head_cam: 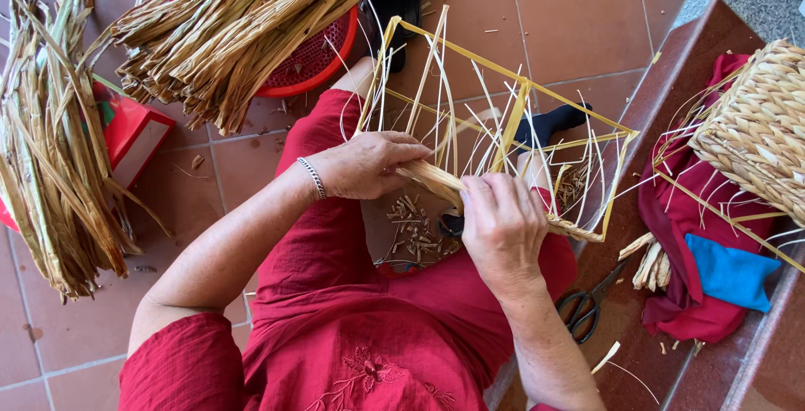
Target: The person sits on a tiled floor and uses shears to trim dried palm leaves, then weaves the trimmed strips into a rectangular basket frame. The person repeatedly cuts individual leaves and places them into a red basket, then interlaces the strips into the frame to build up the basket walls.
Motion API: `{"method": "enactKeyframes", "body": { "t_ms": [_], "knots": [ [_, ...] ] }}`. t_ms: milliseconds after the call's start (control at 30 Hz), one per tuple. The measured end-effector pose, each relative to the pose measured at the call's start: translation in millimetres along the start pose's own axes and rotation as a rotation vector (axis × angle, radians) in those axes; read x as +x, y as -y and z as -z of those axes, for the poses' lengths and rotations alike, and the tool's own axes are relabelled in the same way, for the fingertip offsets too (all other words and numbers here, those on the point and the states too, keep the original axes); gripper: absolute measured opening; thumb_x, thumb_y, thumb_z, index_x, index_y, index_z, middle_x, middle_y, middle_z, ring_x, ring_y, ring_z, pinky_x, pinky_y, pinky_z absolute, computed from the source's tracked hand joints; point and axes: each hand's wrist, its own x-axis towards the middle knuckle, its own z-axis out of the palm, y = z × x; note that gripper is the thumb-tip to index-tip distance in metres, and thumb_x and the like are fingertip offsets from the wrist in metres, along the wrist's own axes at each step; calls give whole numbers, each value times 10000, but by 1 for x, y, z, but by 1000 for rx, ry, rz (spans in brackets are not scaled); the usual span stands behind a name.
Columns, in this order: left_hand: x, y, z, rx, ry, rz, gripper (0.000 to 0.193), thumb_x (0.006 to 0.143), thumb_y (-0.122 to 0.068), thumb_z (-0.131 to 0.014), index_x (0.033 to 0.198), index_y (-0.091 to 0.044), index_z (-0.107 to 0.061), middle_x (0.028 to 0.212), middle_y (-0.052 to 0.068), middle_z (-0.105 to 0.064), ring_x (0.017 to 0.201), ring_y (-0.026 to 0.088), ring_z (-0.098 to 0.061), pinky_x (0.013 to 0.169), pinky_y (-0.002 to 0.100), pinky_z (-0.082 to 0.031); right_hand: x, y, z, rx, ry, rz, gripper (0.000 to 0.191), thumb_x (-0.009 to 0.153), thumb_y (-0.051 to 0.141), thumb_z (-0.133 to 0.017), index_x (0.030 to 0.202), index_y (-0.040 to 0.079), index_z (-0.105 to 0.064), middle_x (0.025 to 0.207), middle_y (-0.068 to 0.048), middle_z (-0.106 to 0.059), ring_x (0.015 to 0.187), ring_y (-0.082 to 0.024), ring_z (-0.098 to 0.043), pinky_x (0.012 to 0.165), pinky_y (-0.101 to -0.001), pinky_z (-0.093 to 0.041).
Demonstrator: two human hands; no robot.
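Observation:
I sit in red clothes with a yellow wire frame (579, 109) on my lap, thin pale strands strung across it. My left hand (365, 163), a silver bracelet at its wrist, grips one end of a twisted dried straw strand (436, 180). My right hand (501, 226) closes over the same strand where it meets the frame's lower edge. A woven straw band (574, 228) runs along that edge. Short cut straw bits (411, 231) lie on my lap below the hands.
A red basket (306, 63) holds a big bundle of dried straw (226, 29); another bundle (46, 143) lies at left over a red box (134, 134). On the step at right are black scissors (587, 302), red cloth (683, 235), blue cloth (731, 273) and a woven basket (759, 126).

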Motion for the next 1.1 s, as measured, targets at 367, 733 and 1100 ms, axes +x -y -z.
{"method": "enactKeyframes", "body": {
  "t_ms": [367, 733, 1100],
  "knots": [
    [20, -23, -23, 352, -48, 137, 254, 776, -291, -783, 855, -91, -648, 943, 86, -644, 964, 297, -640, 809, 440, -532, 41, -33, 7, 80, 572, -159, 259, 967, 207, -695, 750, 98, -787, 658, -77, -713, 574, -233, -632, 751, -424, -480],
    [4, -10, -13, 184, -267, -116, 160, 908, -107, -696, 1013, -96, -577, 1121, 127, -644, 924, 298, -680, 652, 394, -554, 21, -36, -32, 288, 220, -227, 282, 877, 390, -797, 909, 116, -739, 653, -42, -718, 590, -186, -700, 604, -390, -506],
    [37, 25, -30, 90, -227, 258, 123, 853, -155, -757, 867, -86, -657, 720, 101, -702, 708, 321, -714, 649, 436, -551, -17, -6, -59, 247, 32, -210, 293, 970, 256, -775, 817, 73, -605, 581, -49, -623, 480, -194, -627, 438, -346, -457]
  ]
}}
